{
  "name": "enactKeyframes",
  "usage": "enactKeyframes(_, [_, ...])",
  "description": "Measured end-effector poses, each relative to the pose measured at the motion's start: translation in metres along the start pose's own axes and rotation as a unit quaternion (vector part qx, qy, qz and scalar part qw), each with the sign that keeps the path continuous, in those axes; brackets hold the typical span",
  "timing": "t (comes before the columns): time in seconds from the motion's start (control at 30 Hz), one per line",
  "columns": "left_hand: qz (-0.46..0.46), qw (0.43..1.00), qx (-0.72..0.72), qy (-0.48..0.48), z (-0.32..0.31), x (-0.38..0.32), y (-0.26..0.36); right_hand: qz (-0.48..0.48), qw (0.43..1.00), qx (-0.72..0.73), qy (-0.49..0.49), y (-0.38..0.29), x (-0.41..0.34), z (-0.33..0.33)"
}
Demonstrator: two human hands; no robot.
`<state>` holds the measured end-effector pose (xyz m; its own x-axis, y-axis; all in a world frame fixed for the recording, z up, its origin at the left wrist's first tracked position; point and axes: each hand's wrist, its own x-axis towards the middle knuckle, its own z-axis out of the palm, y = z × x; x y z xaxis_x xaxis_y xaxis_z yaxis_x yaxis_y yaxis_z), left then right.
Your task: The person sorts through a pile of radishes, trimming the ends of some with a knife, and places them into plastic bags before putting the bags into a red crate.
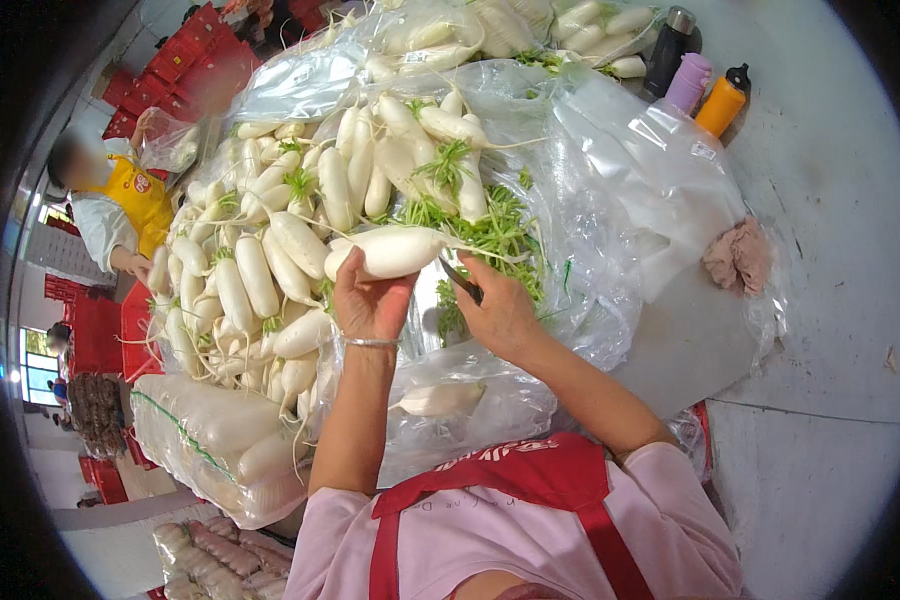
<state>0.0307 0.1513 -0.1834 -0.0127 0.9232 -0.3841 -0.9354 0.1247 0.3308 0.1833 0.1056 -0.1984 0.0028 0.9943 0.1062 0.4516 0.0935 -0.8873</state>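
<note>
My left hand grips a white daikon radish by its thick end, holding it level above the heap. The thin root end of that radish points right, towards my right hand. In my right hand is a small dark-bladed knife, its tip close to the root end; I cannot tell whether it touches. Cut green radish tops lie just beyond the knife. A large pile of daikon radishes spreads to the left and beyond my hands. Under my forearms, one radish shows through clear plastic.
A filled plastic bag of radishes sits at the near left. Clear plastic sheeting covers the right side, with a crumpled pink cloth on it. An orange bottle stands among other bottles. A person in a yellow apron stands left.
</note>
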Motion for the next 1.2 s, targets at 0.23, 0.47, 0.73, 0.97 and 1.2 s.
enactKeyframes(0.23, [-0.004, 1.000, -0.003, 0.016, -0.010, -0.012, -0.009, -0.039, 0.995, -0.031, 0.081, 0.000, 0.005, 0.018])
enactKeyframes(0.47, [0.001, 1.000, 0.009, 0.018, -0.016, -0.016, -0.010, -0.025, 0.997, -0.044, 0.065, -0.003, 0.003, 0.015])
enactKeyframes(0.73, [-0.002, 1.000, 0.015, -0.007, -0.017, -0.020, -0.011, -0.021, 0.997, -0.056, 0.040, 0.008, 0.004, 0.020])
enactKeyframes(0.97, [-0.026, 0.994, -0.029, -0.099, -0.001, -0.025, 0.001, 0.279, 0.948, 0.148, -0.040, 0.064, 0.005, 0.016])
enactKeyframes(1.2, [-0.071, 0.980, -0.137, -0.124, -0.014, -0.018, 0.013, 0.363, 0.604, 0.697, -0.132, 0.062, 0.001, -0.032])
